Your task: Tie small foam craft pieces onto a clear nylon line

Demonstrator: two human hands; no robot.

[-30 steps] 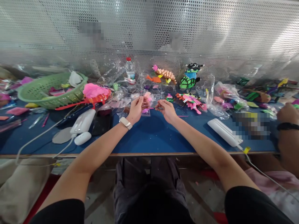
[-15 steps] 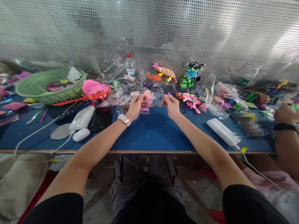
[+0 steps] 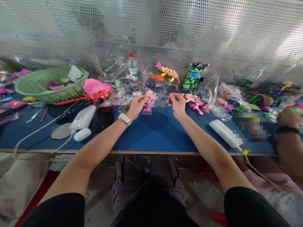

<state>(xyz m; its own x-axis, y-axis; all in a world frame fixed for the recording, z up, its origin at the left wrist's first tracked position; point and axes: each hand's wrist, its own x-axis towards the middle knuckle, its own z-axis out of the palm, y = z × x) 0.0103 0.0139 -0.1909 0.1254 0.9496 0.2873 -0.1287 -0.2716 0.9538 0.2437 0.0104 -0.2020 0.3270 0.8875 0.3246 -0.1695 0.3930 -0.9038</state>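
Observation:
My left hand (image 3: 137, 106), with a pale band on its wrist, is closed in a pinch on a light pink piece of modelling clay (image 3: 149, 94). Just below that piece lies a small clear bag with purple in it (image 3: 147, 109). Across a short gap, my right hand (image 3: 178, 104) has thumb and fingers pressed together; anything between them is too small to make out. To its right sits a pink clay figure (image 3: 196, 103) with orange and green parts. Crumpled clear wrappers (image 3: 162, 98) lie beyond and between both hands.
At left are a green basket (image 3: 26, 85), a pink-and-red clay figure (image 3: 96, 88), a phone (image 3: 102, 119) and a white power bank (image 3: 83, 118). A bottle (image 3: 133, 67) and clay animals (image 3: 193, 80) stand behind. Right: another white device (image 3: 224, 133) and a co-worker's hand (image 3: 289, 117).
My right hand has shifted a little to the right, widening the gap between the hands. My left hand has stayed nearly in place with the pink clay.

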